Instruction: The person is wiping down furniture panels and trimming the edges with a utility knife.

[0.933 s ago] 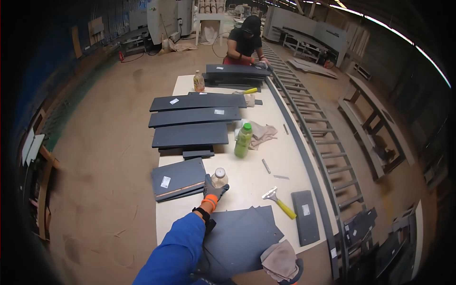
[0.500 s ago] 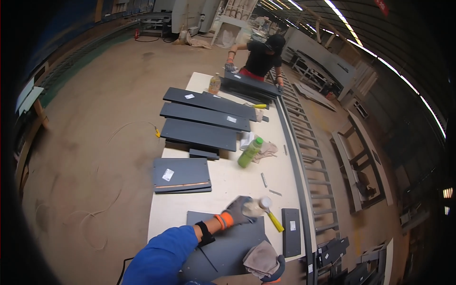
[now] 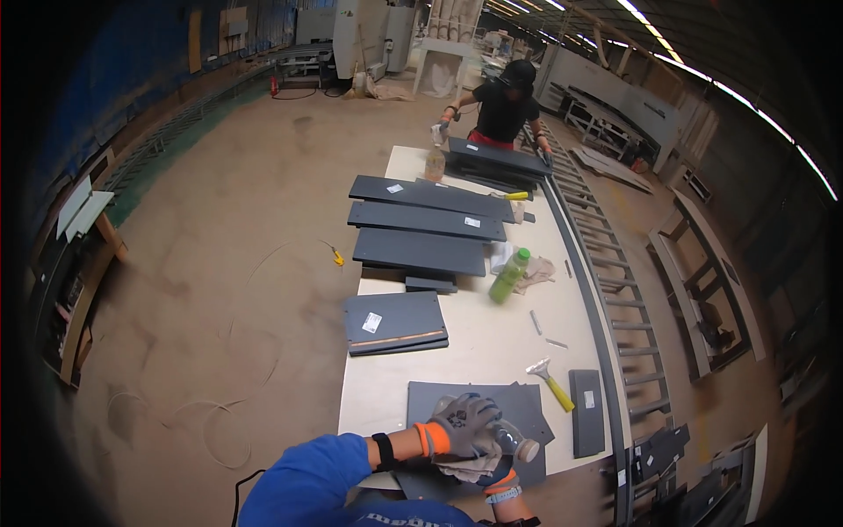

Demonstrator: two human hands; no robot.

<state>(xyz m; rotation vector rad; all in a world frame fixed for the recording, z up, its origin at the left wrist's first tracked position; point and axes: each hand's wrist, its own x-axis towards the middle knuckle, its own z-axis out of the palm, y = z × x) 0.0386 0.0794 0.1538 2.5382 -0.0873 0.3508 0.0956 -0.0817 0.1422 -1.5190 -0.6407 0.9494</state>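
My left hand (image 3: 470, 423), in a grey glove with an orange cuff, is closed on a clear plastic bottle (image 3: 509, 436) with a whitish cap. The bottle lies tilted, its cap pointing right and toward me. Just below it, a greyish-beige cloth (image 3: 465, 468) is bunched in my right hand (image 3: 502, 476), whose fingers are partly hidden behind cloth and bottle. Both hands are above dark grey panels (image 3: 423, 398) at the near end of the pale table. Right of the hands lies a scraper (image 3: 558, 393) with a yellow handle.
A narrow grey board (image 3: 586, 413) rests near the table's right edge, beside a roller conveyor (image 3: 639, 351). Farther up are stacked panels (image 3: 395, 321), a green bottle (image 3: 509, 277), a crumpled cloth (image 3: 537, 274) and longer boards (image 3: 421, 250). A co-worker (image 3: 505, 110) stands at the far end.
My left hand has brought the bottle from beside the scraper back toward me, to the cloth in my right hand. The view has shifted, and the co-worker's hand has risen off the board.
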